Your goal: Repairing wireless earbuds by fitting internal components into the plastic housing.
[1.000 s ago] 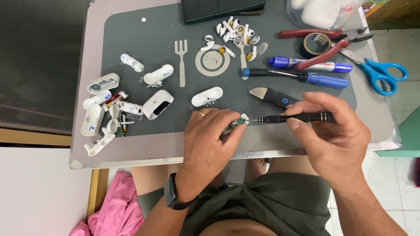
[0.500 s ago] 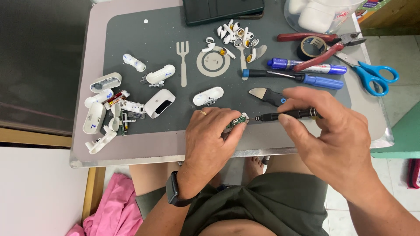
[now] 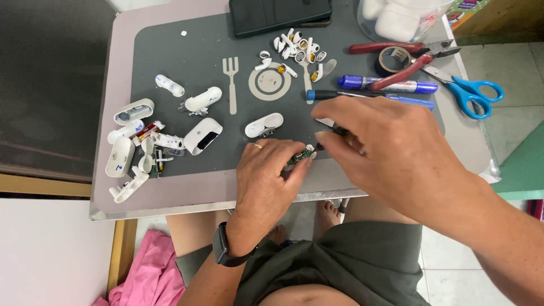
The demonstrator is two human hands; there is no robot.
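Your right hand (image 3: 391, 147) has swung left, gripping a dark tool above the circuit board (image 3: 301, 156) your left hand (image 3: 272, 175) is pinching; white shells (image 3: 263, 124), scissors (image 3: 470, 90) crowding the grey mat (image 3: 198, 62).

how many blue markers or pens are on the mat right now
2. The upper blue marker lies under the red pliers. The lower blue pen lies just below it, partly behind the right hand, which could hide another.

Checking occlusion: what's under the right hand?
Under the right hand only a dark tool tip shows, by the small circuit board the left hand pinches. The tool's handle is covered.
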